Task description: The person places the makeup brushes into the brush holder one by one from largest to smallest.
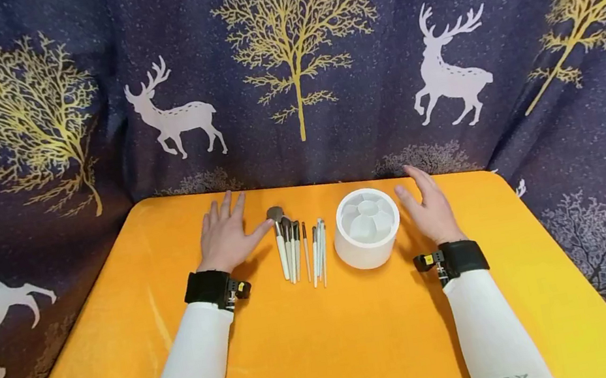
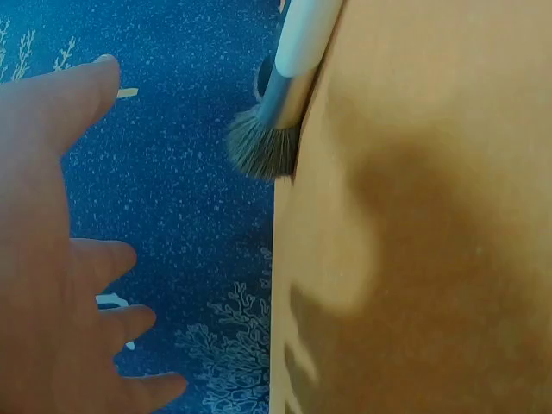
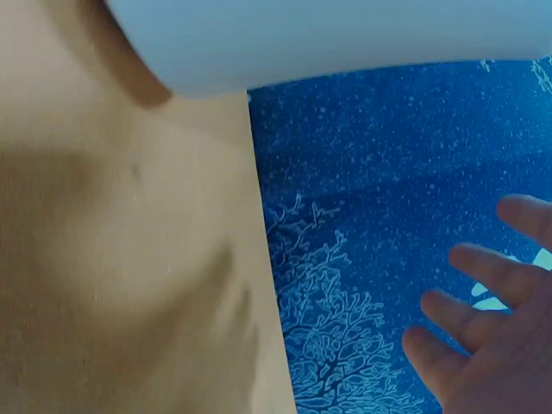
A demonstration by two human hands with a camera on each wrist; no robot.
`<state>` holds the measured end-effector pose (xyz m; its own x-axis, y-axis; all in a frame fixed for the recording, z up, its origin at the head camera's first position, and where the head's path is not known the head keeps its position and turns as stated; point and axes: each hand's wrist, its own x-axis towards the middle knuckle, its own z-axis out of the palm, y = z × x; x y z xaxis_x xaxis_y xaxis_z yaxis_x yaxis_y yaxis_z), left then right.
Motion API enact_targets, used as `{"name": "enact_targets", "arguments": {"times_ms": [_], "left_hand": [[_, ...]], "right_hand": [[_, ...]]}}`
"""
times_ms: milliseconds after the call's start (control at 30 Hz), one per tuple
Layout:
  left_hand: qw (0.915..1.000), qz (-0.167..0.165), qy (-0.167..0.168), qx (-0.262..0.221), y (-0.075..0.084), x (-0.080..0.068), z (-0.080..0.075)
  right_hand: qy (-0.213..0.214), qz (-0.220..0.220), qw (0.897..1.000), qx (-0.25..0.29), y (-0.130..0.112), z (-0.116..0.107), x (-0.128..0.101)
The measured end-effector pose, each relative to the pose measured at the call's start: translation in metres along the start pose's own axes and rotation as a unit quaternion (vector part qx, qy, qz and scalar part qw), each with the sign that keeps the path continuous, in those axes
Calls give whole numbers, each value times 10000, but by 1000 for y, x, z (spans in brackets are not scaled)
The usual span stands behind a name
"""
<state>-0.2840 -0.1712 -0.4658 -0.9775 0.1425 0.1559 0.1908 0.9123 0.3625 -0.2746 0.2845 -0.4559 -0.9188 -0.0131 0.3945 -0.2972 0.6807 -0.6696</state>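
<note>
Several makeup brushes [image 1: 289,250] with pale handles lie side by side mid-table, most with their dark bristles toward the far edge. To their left my left hand [image 1: 227,237] is spread with straight fingers, its thumb tip overlapping the large fluffy brush [image 1: 275,213] in the head view. The left wrist view shows that brush's bristles [image 2: 263,147] apart from the thumb. A white round holder [image 1: 369,254] with divided compartments stands upright right of the brushes. My right hand [image 1: 431,211] is beside it, fingers extended and holding nothing; the right wrist view shows a gap between them.
An orange cloth covers the table [image 1: 328,350], whose far edge lies just beyond the hands. Behind it hangs a dark blue curtain [image 1: 361,107] printed with deer and golden trees. Each wrist wears a black strap [image 1: 464,257] with a small camera.
</note>
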Motion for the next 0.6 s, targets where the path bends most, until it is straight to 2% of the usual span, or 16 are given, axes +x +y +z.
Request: {"name": "enact_targets", "arguments": {"times_ms": [233,467,600], "left_hand": [[9997,187,167,-63,9,1,2],[9996,273,-8,101,20,1,6],[9996,246,-105,29,24,-1,10]], "right_hand": [[-268,-261,9965,747,-7,4,2],[-506,-460,9917,1087,-17,8,1],[-679,-487,9882,1284,-22,10,0]]}}
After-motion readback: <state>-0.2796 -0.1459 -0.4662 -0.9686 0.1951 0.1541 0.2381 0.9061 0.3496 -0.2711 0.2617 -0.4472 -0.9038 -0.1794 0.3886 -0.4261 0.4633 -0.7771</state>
